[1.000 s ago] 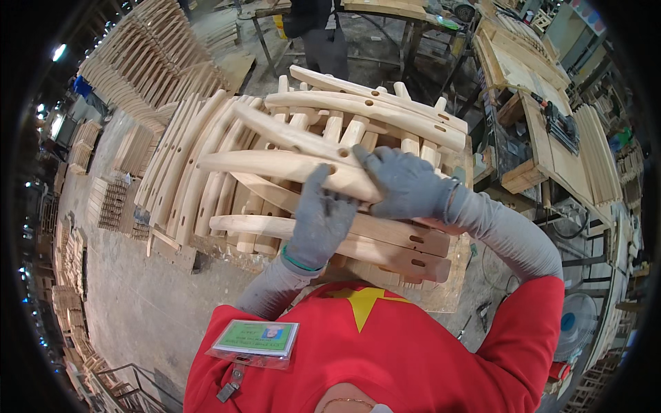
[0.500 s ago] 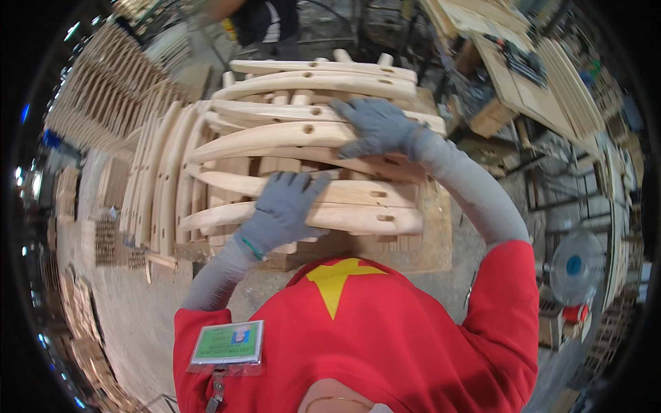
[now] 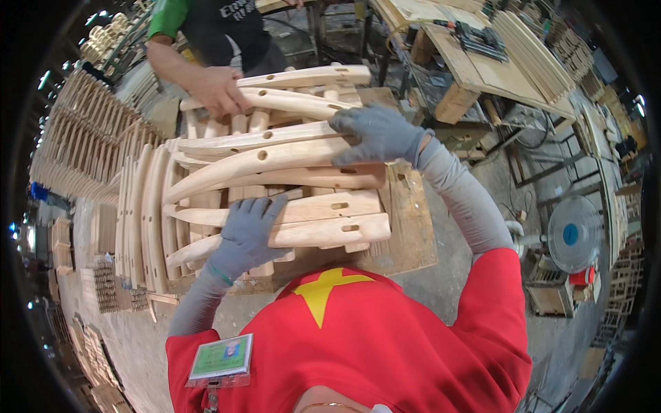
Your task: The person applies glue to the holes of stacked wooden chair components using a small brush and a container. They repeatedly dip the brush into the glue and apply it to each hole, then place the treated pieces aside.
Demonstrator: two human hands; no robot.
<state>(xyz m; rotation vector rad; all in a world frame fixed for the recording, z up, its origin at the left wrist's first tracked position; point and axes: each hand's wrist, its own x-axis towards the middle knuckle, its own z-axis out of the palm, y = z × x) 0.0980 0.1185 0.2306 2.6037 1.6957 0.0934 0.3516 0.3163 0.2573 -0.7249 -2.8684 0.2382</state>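
On the stacked wooden pieces point(image 3: 275, 179), both gloved hands point(image 3: 248, 230) rest flat.

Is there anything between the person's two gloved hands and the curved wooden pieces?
No. The left hand and right hand both lie directly on the curved wooden pieces; a co-worker's bare hand grips the far end.

Furniture woodworking shop

Curved pale-wood chair parts point(image 3: 275, 158) are piled on a plywood pallet point(image 3: 413, 220); left of the pallet stand rows of stacked wooden frames point(image 3: 69, 151), beyond it a workbench point(image 3: 482, 65), and to its right a pedestal fan point(image 3: 571, 234).
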